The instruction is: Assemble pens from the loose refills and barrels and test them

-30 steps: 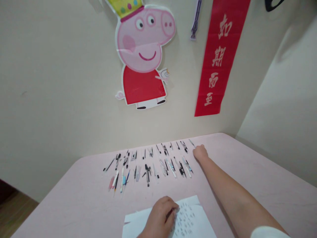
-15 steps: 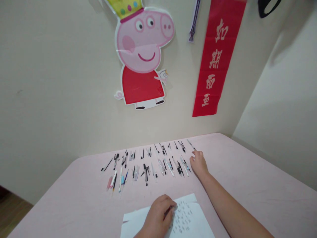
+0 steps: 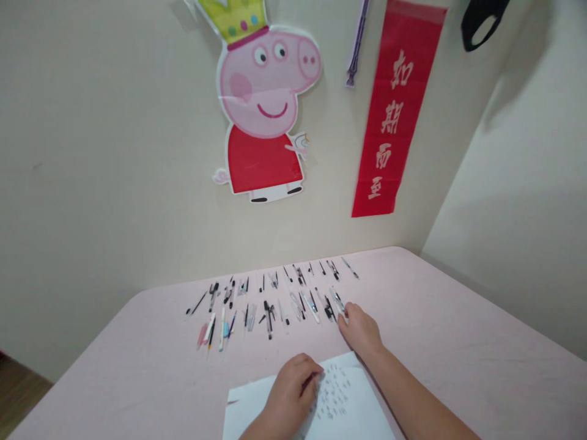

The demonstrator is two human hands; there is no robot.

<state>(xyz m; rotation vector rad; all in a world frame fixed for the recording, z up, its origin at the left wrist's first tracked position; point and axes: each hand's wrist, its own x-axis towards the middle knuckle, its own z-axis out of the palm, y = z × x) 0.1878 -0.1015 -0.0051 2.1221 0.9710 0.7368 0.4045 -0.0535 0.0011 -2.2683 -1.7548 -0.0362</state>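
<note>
My left hand (image 3: 288, 400) is closed round a dark pen (image 3: 310, 382) whose tip rests on a white sheet of paper (image 3: 348, 403) with several rows of small handwritten marks. My right hand (image 3: 360, 330) lies further out on the pink table (image 3: 458, 342). Its fingers are curled together at the near end of a white pen (image 3: 338, 302), the rightmost in the near row. Two rows of several pens and pen parts (image 3: 270, 299) are laid out side by side across the table beyond the paper.
The table meets a cream wall at the back and a second wall at the right corner. On the back wall hang a cartoon pig cut-out (image 3: 266, 110), a red banner with characters (image 3: 394, 116), a purple tassel (image 3: 355, 49) and a black mask (image 3: 481, 21).
My right hand has drawn back from the far right end of the back row to the rightmost pen of the near row. My left hand stays on the paper.
</note>
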